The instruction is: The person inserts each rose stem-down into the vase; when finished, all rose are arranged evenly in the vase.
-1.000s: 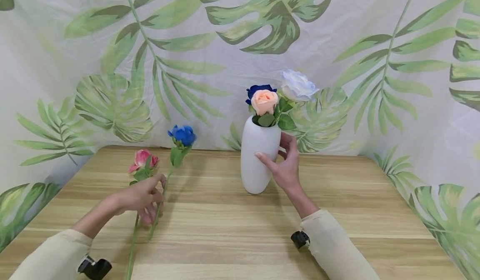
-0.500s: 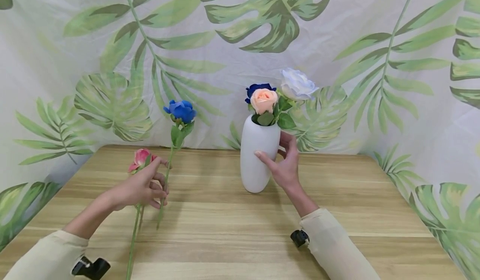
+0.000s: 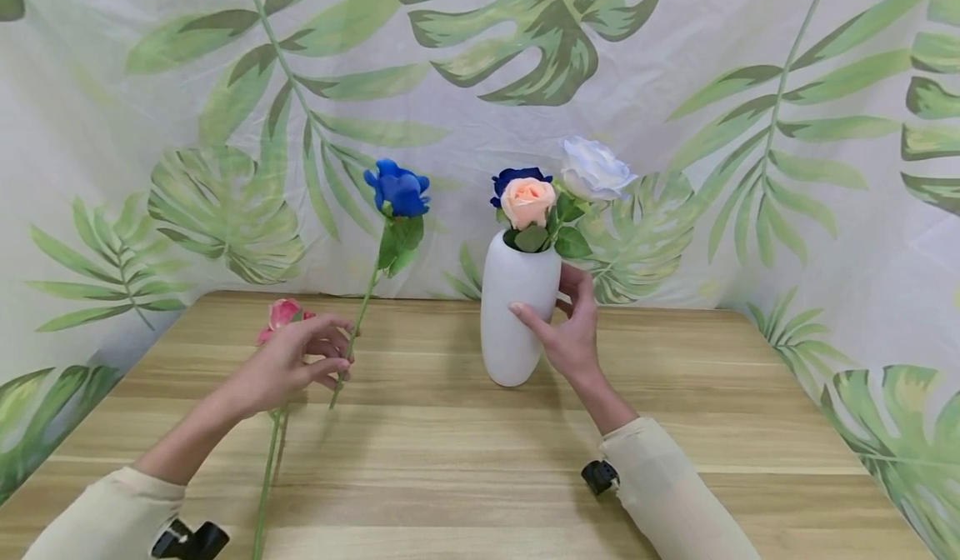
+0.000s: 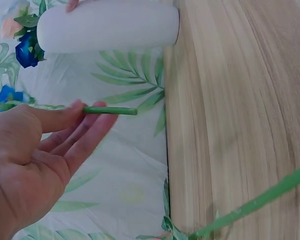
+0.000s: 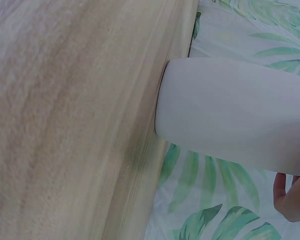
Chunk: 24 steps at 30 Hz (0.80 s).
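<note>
The fingers (image 4: 90,135) of the left hand (image 3: 288,366) pinch the green stem (image 4: 121,110) of a blue flower (image 3: 399,191), the thumb against one side and the fingertips against the other. The lower end of that stem pokes a little past the fingertips, clear of the desk (image 3: 420,460). The flower is held at a slant, its bloom up and leaning toward the vase (image 3: 516,310), with a gap between the two.

Below the left hand, partly hidden by it, a pink flower (image 3: 279,317) lies on the desk, its long stem running toward the near edge.

The right hand (image 3: 572,320) grips the white vase from its right side: the thumb presses the front and the other fingers reach round toward the back. The vase stands upright on the desk. From its mouth rise a peach flower (image 3: 528,203), a dark blue flower (image 3: 517,174) just behind it, and a pale, blue-tinged flower (image 3: 596,168) that leans out to the right, with green leaves (image 3: 573,242) near the rim.

Both arms wear cream sleeves (image 3: 678,493), each with a black camera (image 3: 599,477) at the wrist. Behind the desk hangs a pale cloth (image 3: 487,139) printed with green leaves.
</note>
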### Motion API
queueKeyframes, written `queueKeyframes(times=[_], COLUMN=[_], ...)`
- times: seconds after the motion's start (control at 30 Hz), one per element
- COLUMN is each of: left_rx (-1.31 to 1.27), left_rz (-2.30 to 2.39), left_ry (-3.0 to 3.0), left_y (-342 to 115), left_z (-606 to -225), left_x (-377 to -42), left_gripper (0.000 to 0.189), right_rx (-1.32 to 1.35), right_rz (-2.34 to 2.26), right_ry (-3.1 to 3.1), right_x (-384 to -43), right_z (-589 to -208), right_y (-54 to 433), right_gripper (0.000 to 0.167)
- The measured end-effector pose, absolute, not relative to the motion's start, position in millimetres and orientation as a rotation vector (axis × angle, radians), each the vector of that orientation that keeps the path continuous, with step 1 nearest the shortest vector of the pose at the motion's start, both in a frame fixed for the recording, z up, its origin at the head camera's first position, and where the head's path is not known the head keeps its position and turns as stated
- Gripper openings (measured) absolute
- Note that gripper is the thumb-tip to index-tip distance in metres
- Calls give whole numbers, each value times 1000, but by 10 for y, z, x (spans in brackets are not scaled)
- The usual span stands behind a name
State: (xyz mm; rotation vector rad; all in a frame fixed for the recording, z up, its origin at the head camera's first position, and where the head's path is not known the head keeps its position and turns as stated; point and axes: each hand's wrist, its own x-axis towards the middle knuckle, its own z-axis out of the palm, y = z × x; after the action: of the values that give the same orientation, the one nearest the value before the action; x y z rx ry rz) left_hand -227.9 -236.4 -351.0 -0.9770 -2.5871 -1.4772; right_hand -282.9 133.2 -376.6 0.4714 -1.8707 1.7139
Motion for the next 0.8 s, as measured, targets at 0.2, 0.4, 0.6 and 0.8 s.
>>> queueKeyframes(times=[0.2, 0.4, 0.6, 0.8], left_rx=[-1018, -973, -834, -798], left_rz=[-1437, -1519, -1685, -1808], left_ry=[-2379, -2305, -2267, -2125], left_y=[-2245, -2094, -1945, -1777], left_z=[-3526, -3507, -3426, -3338], left_x=[-2341, -2398, -2471, -2581], left_gripper=[37, 33, 30, 32], right_rx=[467, 463, 461, 464], right_rz=[1712, 1710, 1709, 1704], right_ry=[-1875, -1873, -1878, -1875], right_x=[-2834, -2828, -2818, -2825], right_z=[-3774, -3767, -3764, -3768], right_y=[1335, 1331, 1330, 1330], right_gripper=[72, 72, 73, 72])
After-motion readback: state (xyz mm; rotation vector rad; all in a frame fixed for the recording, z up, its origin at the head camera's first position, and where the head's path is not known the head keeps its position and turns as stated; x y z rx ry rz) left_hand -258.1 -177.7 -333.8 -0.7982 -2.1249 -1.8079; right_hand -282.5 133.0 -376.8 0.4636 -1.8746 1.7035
